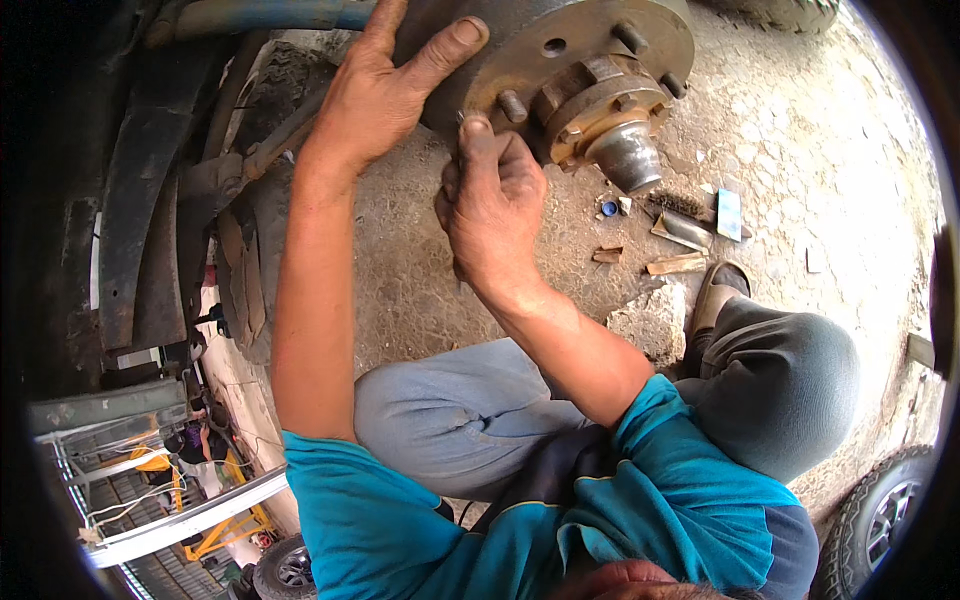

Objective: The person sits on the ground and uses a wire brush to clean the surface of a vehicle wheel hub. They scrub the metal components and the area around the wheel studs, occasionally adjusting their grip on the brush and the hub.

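A rusty, dark wheel drum (500, 55) with protruding studs and a central hub (600, 100) fills the upper middle. My left hand (385, 95) lies against the drum's left side, thumb stretched out and apart from the fingers, whose tips pass out of view. My right hand (490, 200) is closed on a thin metal tool, just below and left of the nearest stud (512, 105); most of the tool is hidden by the fingers, so its exact kind is unclear. The silvery hub end (626, 160) points down, to the right of this hand.
Dark vehicle underbody parts (150, 200) line the left. A wire brush (680, 205), blue cap (608, 208), light-blue flat packet (729, 213) and scraps lie on concrete (800, 150). A spare wheel (880, 525) stands lower right; yellow metal framework (215, 535) is lower left.
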### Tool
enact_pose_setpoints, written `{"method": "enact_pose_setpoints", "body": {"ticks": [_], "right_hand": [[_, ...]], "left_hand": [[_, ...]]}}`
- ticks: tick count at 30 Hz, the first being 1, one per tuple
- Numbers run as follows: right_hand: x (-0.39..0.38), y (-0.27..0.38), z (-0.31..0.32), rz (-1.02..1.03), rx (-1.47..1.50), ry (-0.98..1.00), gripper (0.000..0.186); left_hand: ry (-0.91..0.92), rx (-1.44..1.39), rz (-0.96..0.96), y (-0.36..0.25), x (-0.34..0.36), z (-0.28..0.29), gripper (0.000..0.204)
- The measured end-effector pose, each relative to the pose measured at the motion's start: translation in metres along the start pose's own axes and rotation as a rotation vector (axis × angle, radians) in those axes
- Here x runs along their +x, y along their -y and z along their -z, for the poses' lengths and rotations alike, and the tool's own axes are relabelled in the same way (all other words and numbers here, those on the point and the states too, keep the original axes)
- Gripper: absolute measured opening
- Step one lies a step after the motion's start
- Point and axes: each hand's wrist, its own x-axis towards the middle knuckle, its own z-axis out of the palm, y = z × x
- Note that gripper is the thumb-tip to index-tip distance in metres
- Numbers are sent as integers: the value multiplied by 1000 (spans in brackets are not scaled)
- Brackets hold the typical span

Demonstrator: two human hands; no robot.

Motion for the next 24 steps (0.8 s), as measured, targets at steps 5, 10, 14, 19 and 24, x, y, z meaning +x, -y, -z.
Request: {"method": "enact_pose_setpoints", "body": {"ticks": [5, 10, 14, 19, 24], "right_hand": [[-1, -6, 3, 39, -8, 40, 35], [12, -5, -1, 71, -60, 76, 34], [-4, -1, 3, -51, 26, -14, 39], [-3, -5, 10, -33, -31, -16, 38], [-5, -17, 17, -25, -25, -30, 39]], "left_hand": [[2, 70, -48, 9, -4, 0, 73], [-6, -75, 21, 1, -3, -1, 75], [-21, 5, 2, 7, -9, -5, 72], [-21, 73, 30, 7, -8, -2, 77], [-7, 53, 41, 3, -11, -1, 79]]}}
